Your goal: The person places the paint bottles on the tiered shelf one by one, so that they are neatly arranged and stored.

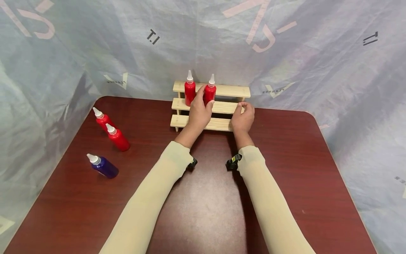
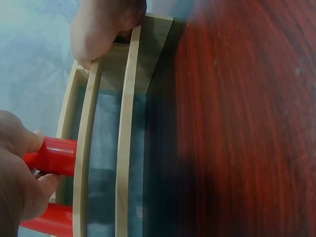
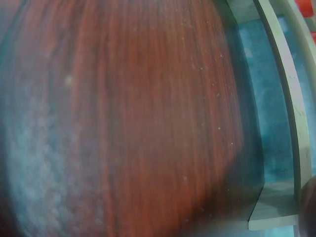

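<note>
Left hand (image 1: 201, 112) curled round red bottle (image 1: 210, 93), right (image 1: 244, 118) curled on rack (image 1: 223, 107).

Looks like some kind of makeshift filming booth to me: wrinkly grey-blue sheeting (image 1: 196, 46) with backwards "PLANNER" lettering (image 1: 274, 90) hangs around a reddish-brown wood-grain table (image 1: 291, 169), plus there are wrist cameras (image 1: 233, 162). Can't tell what building it's in though.
</note>
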Demonstrator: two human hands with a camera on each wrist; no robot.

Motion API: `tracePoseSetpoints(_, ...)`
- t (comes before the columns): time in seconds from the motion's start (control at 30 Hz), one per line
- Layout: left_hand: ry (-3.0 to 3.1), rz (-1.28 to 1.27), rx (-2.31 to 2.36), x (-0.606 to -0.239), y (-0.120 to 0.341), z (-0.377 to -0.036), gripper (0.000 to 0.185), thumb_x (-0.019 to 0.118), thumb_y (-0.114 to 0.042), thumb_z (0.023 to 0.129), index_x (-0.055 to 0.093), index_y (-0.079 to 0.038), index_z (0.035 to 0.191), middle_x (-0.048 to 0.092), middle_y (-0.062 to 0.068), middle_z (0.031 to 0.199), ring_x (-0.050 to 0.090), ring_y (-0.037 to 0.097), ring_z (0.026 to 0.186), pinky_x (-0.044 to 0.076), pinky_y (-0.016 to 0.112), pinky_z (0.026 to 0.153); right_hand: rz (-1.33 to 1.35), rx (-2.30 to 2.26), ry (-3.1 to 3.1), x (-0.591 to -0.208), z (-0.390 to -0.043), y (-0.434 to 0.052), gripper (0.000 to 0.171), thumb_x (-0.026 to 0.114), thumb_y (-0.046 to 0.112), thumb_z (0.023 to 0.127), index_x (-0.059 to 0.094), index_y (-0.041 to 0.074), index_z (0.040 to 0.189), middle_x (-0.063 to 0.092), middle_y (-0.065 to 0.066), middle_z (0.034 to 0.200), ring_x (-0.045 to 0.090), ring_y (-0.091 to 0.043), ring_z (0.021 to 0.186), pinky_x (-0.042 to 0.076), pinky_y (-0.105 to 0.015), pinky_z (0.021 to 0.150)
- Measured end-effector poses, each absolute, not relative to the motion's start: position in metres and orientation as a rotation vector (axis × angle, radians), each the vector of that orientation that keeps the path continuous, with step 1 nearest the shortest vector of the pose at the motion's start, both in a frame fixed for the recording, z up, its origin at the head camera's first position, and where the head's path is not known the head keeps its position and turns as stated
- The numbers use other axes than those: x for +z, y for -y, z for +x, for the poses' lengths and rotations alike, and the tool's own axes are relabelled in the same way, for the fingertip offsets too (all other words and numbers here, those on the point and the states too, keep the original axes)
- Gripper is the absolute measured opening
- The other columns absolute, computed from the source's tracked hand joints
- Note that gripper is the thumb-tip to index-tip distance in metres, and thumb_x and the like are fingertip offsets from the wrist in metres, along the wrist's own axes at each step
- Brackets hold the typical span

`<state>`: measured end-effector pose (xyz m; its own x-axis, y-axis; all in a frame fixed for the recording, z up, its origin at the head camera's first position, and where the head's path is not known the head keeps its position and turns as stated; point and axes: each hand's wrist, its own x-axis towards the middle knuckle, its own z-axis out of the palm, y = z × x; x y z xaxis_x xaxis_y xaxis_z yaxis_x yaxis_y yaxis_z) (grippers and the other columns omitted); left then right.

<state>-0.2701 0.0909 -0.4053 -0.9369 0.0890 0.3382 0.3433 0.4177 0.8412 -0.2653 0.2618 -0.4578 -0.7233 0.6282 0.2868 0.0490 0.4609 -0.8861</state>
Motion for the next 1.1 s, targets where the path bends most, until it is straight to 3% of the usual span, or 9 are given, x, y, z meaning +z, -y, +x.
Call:
tracePoseSetpoints(0.6, 2.476, -0.395, -1.520, -0.406, -0.090, -0.271, 0.068, 0.066, -0.009, 0.104, 0.033, -0.012, 0.163, 0.053, 0.015, 0.159, 0.054, 0.028, 0.147, 0.045, 0.045, 0.122, -0.584, 1.254, 2.144, -0.461, -0.264, -0.261, 0.024, 0.055, 0.022, 0.107, 0.066, 0.003, 0.116, 0.062, -0.019, 0.128, 0.059, -0.036, 0.126, 0.045, -0.046, 0.113)
tracePoseSetpoints(0.87, 2.412, -0.426, -1.566, -0.405, -0.088, -0.268, 0.081, 0.072, -0.017, 0.101, 0.025, -0.011, 0.166, 0.048, 0.013, 0.162, 0.051, 0.028, 0.148, 0.044, 0.044, 0.123, -0.581, 1.260, 2.144, -0.460, -0.263, -0.260, 0.026, 0.056, 0.024, 0.106, 0.066, 0.002, 0.115, 0.061, -0.020, 0.129, 0.058, -0.037, 0.127, 0.044, -0.046, 0.114)
tracePoseSetpoints(1.1, 2.364, -0.453, -1.571, -0.392, -0.086, -0.260, 0.078, 0.071, -0.020, 0.102, 0.027, -0.009, 0.166, 0.048, 0.015, 0.163, 0.049, 0.031, 0.150, 0.044, 0.046, 0.122, -0.576, 1.252, 2.149, -0.457, -0.263, -0.262, 0.026, 0.056, 0.023, 0.106, 0.066, 0.002, 0.117, 0.061, -0.020, 0.131, 0.058, -0.037, 0.127, 0.045, -0.047, 0.114)
